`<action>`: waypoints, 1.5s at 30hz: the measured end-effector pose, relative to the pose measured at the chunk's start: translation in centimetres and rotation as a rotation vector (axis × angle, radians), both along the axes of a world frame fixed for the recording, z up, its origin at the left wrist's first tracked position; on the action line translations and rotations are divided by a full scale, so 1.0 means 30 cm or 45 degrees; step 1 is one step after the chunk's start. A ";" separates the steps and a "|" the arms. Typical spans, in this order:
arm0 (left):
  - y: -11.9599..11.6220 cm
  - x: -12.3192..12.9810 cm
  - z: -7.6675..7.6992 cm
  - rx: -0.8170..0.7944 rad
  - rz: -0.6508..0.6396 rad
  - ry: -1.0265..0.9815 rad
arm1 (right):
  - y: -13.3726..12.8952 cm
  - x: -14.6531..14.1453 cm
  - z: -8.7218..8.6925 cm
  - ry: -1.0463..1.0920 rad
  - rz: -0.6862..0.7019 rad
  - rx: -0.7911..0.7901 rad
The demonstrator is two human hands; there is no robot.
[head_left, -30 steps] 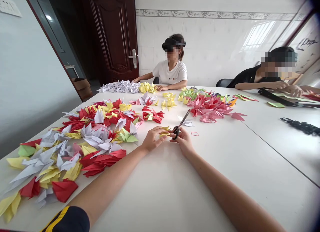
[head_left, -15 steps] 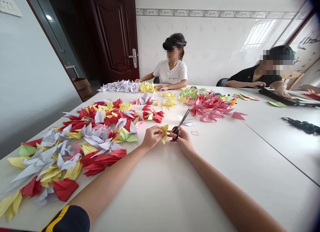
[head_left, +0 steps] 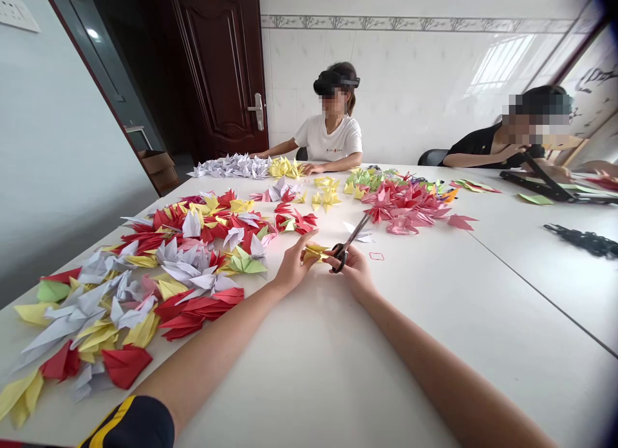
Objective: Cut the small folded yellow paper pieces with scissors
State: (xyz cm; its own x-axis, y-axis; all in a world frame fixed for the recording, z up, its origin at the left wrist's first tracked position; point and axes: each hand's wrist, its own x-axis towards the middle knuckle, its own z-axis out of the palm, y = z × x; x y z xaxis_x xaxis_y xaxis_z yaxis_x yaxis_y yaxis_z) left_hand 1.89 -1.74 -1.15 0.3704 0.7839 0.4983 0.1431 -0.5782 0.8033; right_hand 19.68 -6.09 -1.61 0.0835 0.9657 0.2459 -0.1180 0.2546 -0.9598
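- The yellow paper crane (head_left: 316, 253) is in the middle, between the two hands, just over the white table (head_left: 309, 351).
- Half a second ago, its points stick up and down. Now it looks flatter and sits sideways, so I think the fingers are turning or shaping it.
- The left hand (head_left: 293, 262) has changed too: its pointing finger now stretches up toward 1 o'clock, while the thumb and other fingers seem to hold the crane.
- The right hand (head_left: 353, 268) holds the black-handled scissors (head_left: 339, 253), at 3 o'clock from the crane. Its fingertips reach the crane's edge. The blades point to 1 o'clock, away from the paper, so no cutting seems to go on.
- The left arm comes in from 7 o'clock and the right arm from 5 o'clock. Both look nearly straight.
- A big mixed pile of cranes (head_left: 193, 268) lies at 9 o'clock, and pink cranes (head_left: 408, 210) lie at 2 o'clock.
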 end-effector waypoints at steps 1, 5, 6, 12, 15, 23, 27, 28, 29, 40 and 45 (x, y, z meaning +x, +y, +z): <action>-0.001 -0.001 0.002 0.026 0.009 0.019 | -0.001 -0.001 0.000 0.002 0.006 -0.001; -0.007 -0.005 0.014 0.050 0.025 0.063 | -0.004 -0.005 0.005 -0.012 0.027 -0.014; -0.009 -0.006 0.017 0.035 0.029 0.070 | -0.004 -0.006 0.006 -0.020 0.025 -0.014; -0.024 -0.003 0.029 -0.068 0.019 0.092 | -0.002 -0.006 -0.006 -0.140 -0.063 0.038; -0.031 0.000 0.030 -0.094 -0.045 0.105 | 0.001 -0.001 -0.021 -0.218 -0.138 0.061; -0.030 0.002 0.023 0.017 -0.120 0.149 | 0.003 -0.001 -0.016 -0.095 -0.058 0.061; -0.032 0.005 0.020 0.057 -0.118 0.148 | 0.007 0.001 -0.010 -0.034 -0.074 0.026; -0.034 0.006 0.019 0.054 -0.107 0.151 | 0.008 0.002 -0.009 -0.023 -0.083 0.020; -0.035 0.008 0.019 0.051 -0.093 0.156 | 0.008 0.003 -0.009 -0.009 -0.091 0.013; -0.025 0.018 0.015 0.129 -0.188 0.182 | 0.015 0.018 -0.022 0.144 -0.190 -0.073; -0.015 0.017 0.017 -0.061 -0.171 0.118 | 0.014 0.022 -0.019 0.120 -0.177 -0.092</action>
